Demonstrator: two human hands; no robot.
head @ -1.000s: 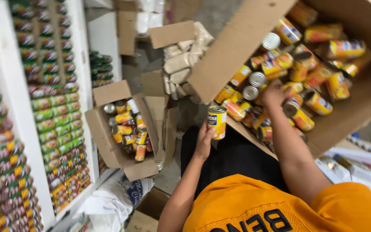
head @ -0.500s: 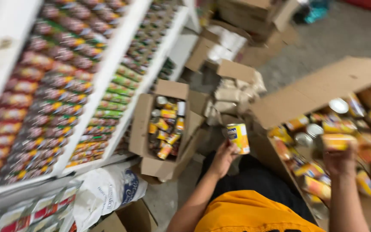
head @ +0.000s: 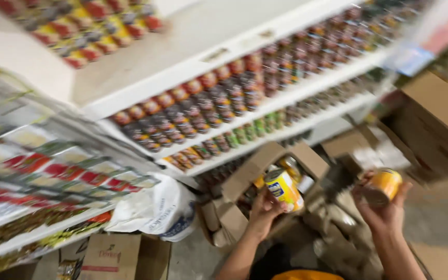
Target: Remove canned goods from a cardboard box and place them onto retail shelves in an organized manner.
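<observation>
Now your left hand grips yellow-labelled metal can, right hand grips orange can; open cardboard box behind, stocked white shelves at 12 o'clock; view swung up since earlier.

Motion blur smears the whole view. The rows of small red and green tins on the white shelves cannot be told apart or counted. The yellow-labelled tin in the right hand is blurred, its label indistinct. The large brown cardboard box is cut off by the right edge. Both forearms leave the bottom edge.
</observation>
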